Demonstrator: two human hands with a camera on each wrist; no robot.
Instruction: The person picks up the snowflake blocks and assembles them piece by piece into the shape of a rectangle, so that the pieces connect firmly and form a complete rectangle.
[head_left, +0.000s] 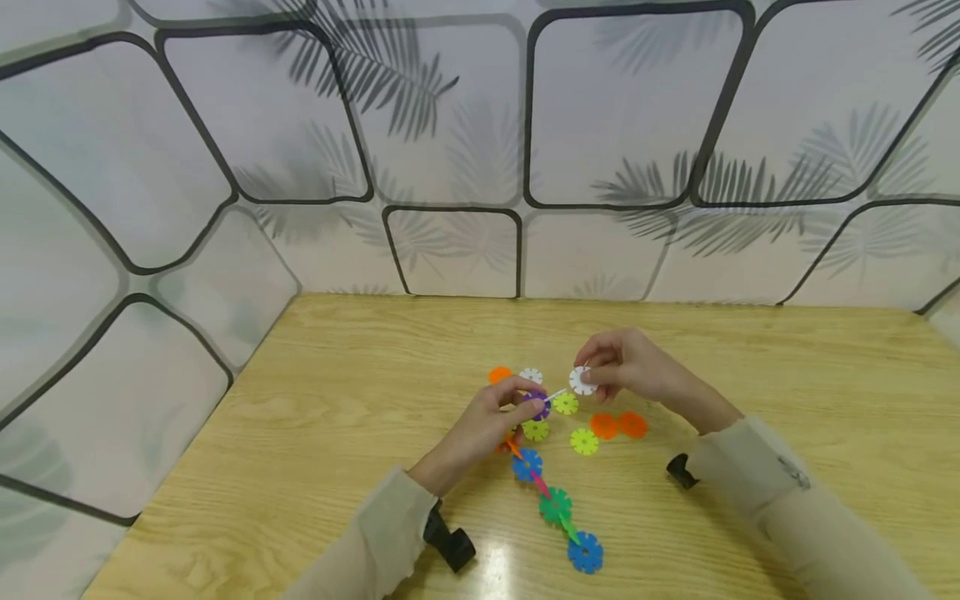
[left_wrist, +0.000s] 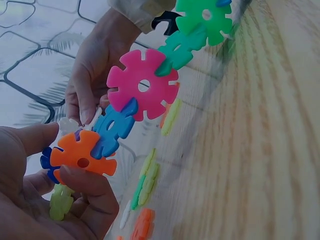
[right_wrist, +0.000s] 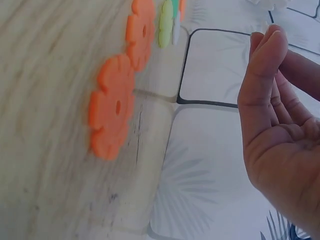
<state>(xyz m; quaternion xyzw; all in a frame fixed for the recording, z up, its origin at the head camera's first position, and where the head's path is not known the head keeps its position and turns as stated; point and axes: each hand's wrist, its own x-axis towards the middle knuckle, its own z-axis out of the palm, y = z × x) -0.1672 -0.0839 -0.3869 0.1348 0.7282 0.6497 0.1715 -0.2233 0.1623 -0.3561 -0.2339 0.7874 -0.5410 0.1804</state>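
Note:
My left hand (head_left: 491, 421) grips a chain of notched plastic flower discs; in the left wrist view its thumb and fingers are around an orange disc (left_wrist: 75, 152) and the pieces beside it. From there the chain runs through a blue disc (left_wrist: 111, 131), a pink disc (left_wrist: 130, 87) and green discs to a blue end disc (head_left: 585, 552). At the fingertips is a purple disc (head_left: 537, 406) with a white piece seen edge-on beside it. My right hand (head_left: 630, 367) pinches a white disc (head_left: 577, 381), held apart just to the right. Fingers partly hide the held pieces.
Loose discs lie on the wooden table (head_left: 300, 467): two orange discs (head_left: 632, 425) at right, several yellow-green discs (head_left: 584, 442), a white disc (head_left: 530, 377) and an orange disc (head_left: 500, 375) behind the left hand. A patterned wall covering (head_left: 465, 250) stands at the table's back and left.

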